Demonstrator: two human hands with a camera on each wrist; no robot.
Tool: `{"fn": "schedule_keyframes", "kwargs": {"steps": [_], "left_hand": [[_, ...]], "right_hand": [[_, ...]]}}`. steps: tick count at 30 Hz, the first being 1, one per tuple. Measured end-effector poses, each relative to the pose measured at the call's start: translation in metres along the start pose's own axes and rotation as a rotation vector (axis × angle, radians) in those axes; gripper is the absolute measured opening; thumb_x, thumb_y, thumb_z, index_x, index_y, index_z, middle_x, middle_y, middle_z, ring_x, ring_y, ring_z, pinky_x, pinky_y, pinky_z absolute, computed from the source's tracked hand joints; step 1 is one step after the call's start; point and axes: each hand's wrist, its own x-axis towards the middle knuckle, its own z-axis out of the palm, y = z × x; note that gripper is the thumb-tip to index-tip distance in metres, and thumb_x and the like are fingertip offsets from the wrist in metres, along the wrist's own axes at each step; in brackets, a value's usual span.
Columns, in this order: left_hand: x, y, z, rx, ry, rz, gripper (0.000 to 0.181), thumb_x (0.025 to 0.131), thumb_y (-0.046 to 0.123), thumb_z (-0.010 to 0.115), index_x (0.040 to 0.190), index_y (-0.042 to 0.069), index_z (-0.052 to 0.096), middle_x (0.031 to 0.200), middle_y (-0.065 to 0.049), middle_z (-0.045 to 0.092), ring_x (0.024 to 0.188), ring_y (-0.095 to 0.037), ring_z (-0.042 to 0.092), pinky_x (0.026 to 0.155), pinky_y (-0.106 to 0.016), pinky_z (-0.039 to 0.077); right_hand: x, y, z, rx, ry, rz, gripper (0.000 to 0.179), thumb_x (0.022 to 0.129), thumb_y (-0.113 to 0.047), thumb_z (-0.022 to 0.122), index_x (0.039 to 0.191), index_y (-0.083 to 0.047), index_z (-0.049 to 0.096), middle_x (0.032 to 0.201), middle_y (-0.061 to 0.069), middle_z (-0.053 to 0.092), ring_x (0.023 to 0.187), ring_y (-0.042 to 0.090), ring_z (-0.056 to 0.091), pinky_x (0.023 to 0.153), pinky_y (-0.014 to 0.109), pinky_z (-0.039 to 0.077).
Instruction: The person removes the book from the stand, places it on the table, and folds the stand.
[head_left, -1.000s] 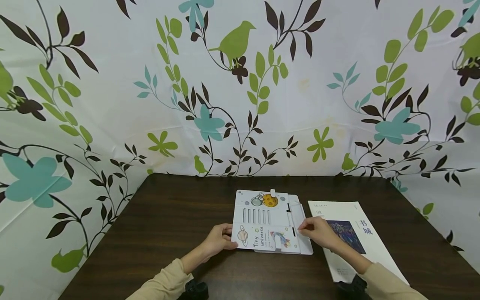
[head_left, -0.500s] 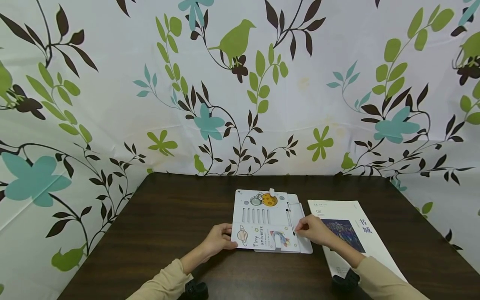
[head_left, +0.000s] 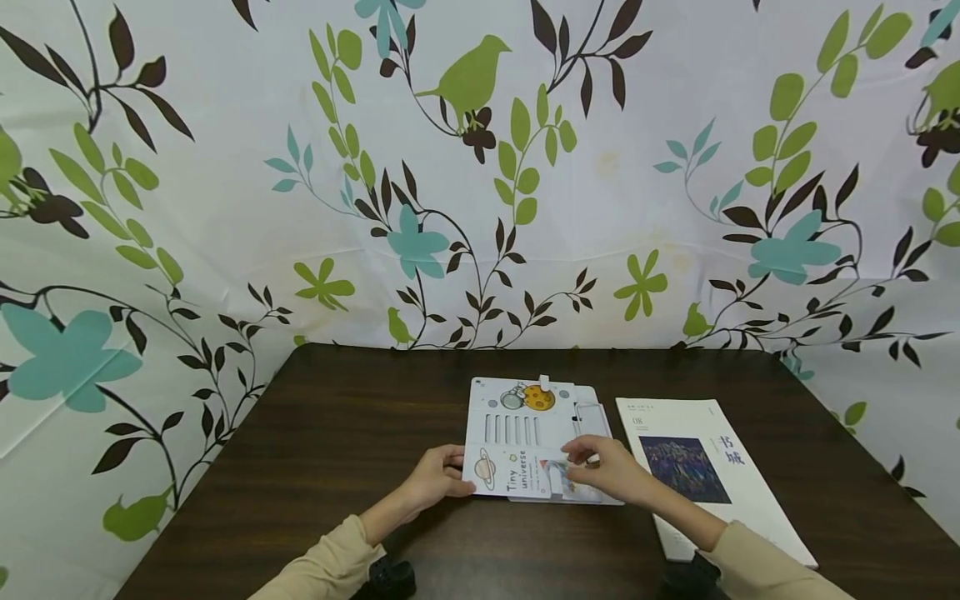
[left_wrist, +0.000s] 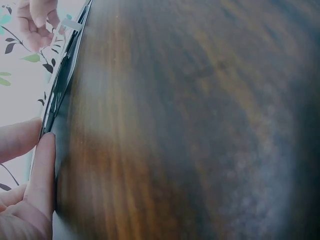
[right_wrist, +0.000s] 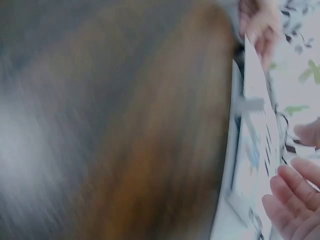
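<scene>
A white book stand (head_left: 555,429) with a "Tiny universe" print, planets and a row of slots lies folded on the dark wooden table. My left hand (head_left: 435,477) pinches its left edge between thumb and fingers; the left wrist view shows the thumb (left_wrist: 20,142) on one face and a finger (left_wrist: 42,170) on the other. Over the stand's lower right part is my right hand (head_left: 611,471), covering some of the print beside a small white clip (head_left: 556,482). Its fingers (right_wrist: 292,197) are loosely extended in the right wrist view, with nothing between them. A wire frame (head_left: 590,407) shows at the stand's right side.
Right of the stand lies a white magazine (head_left: 750,517) with a dark blue picture, under my right forearm. Another small clip (head_left: 544,382) sits on the stand's top edge. A patterned cloth (head_left: 480,208) hangs behind the table (head_left: 360,417).
My right hand has left the stand's right-side wire and moved left over the lower print, its fingers spreading. The left hand keeps its hold on the edge.
</scene>
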Motion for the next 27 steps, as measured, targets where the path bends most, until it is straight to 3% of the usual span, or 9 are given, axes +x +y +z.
{"fn": "schedule_keyframes", "kwargs": {"steps": [3,7,15,20,27], "left_hand": [[0.000,0.000,0.001,0.002,-0.004,0.005,0.056,0.070,-0.013,0.067,0.119,-0.019,0.042,0.100,-0.018,0.057,0.079,-0.020,0.062,0.067,-0.027,0.052],[0.001,0.001,0.002,0.005,-0.011,0.012,0.055,0.070,-0.012,0.067,0.119,-0.019,0.043,0.100,-0.019,0.057,0.080,-0.021,0.062,0.067,-0.027,0.052],[0.000,0.002,0.000,-0.013,-0.026,0.022,0.055,0.070,-0.016,0.065,0.119,-0.021,0.041,0.100,-0.021,0.057,0.081,-0.025,0.062,0.067,-0.028,0.052],[0.001,0.001,-0.001,-0.010,-0.029,0.013,0.056,0.070,-0.015,0.065,0.120,-0.021,0.041,0.100,-0.019,0.058,0.081,-0.024,0.062,0.067,-0.028,0.052],[0.000,0.002,0.000,-0.003,-0.035,0.019,0.055,0.071,-0.015,0.064,0.121,-0.021,0.041,0.099,-0.019,0.058,0.081,-0.023,0.062,0.067,-0.027,0.052]], "right_hand": [[-0.003,-0.004,0.008,0.024,-0.017,-0.012,0.037,0.071,-0.016,0.075,0.099,0.005,0.062,0.085,0.005,0.061,0.079,0.018,0.057,0.069,0.027,0.051],[-0.005,-0.005,0.014,-0.016,0.012,-0.002,0.036,0.066,-0.017,0.078,0.094,0.002,0.064,0.085,0.003,0.061,0.077,0.017,0.056,0.072,0.028,0.049],[-0.003,-0.006,0.015,-0.064,-0.020,-0.067,0.030,0.069,-0.017,0.077,0.090,0.000,0.066,0.084,0.004,0.062,0.077,0.017,0.058,0.071,0.028,0.050],[-0.001,-0.008,0.011,-0.079,-0.070,-0.108,0.029,0.070,-0.015,0.076,0.091,0.003,0.066,0.083,0.005,0.064,0.075,0.016,0.058,0.067,0.028,0.050],[0.009,-0.010,0.002,-0.033,-0.201,-0.052,0.030,0.076,-0.017,0.072,0.098,0.003,0.066,0.089,0.006,0.066,0.079,0.014,0.058,0.070,0.025,0.049]]}}
